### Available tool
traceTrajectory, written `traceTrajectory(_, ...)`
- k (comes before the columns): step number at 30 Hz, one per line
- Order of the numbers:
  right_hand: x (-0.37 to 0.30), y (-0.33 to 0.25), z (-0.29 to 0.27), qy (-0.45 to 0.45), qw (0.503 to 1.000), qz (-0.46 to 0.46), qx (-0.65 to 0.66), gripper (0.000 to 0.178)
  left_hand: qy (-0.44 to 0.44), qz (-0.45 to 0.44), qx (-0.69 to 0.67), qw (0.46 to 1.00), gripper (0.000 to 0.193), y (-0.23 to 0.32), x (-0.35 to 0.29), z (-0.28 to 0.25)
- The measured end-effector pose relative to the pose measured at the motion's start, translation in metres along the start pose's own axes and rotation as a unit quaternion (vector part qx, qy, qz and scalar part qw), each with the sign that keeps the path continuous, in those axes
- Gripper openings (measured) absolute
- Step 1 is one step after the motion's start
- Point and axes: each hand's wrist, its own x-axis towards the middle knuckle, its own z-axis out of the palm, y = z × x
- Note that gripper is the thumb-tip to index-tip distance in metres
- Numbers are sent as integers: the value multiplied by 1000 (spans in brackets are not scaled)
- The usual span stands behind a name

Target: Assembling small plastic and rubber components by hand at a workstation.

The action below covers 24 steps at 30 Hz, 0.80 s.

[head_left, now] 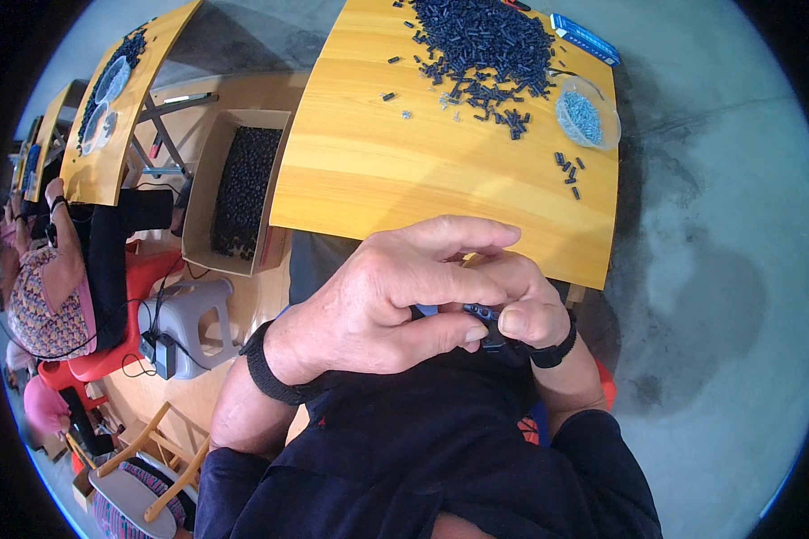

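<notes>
Close to my body, in front of the table's near edge, my left hand (391, 292) and my right hand (532, 305) meet. Between their thumbs sits a small black piece (482, 312) with a hole or two showing in its top. My right thumb and fingers pinch it from the right. From the other side my left thumb presses against it, with the left fingers curved over the top. Part of the piece is covered by my fingers. On the table lies a big pile of short black cylindrical pieces (485, 40), with several strays around it.
The yellow table (360, 171) also holds a clear bowl (609, 126) of small light-blue parts and a blue box (586, 39). A carton (268, 211) of black pieces stands left of it, near a grey stool (193, 328). Other people sit at tables further left.
</notes>
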Motion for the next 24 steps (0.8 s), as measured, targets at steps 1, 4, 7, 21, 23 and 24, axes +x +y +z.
traceTrajectory(1, 0, 0, -1, -9, 1000, -2, 1, 37, -3, 1, 9, 1000, 29, -1, 0, -1)
traceTrajectory(4, -6, -4, 4, 37, 998, 55, 5, 37, -19, -27, 16, 999, 26, 3, 0, -2)
traceTrajectory(7, -5, -4, 4, 32, 998, 60, 14, 37, -24, -67, -9, 997, 23, 2, -3, 0)
traceTrajectory(21, -3, 2, -2, 13, 996, 74, 55, 39, 10, -43, -42, 998, 19, -9, -5, 3)
traceTrajectory(23, -2, 4, -3, 9, 996, 67, 56, 39, 24, -31, -57, 998, 20, -12, -5, 4)
traceTrajectory(24, -1, 5, -3, 10, 997, 58, 48, 38, 25, -32, -56, 998, 20, -11, -6, 4)
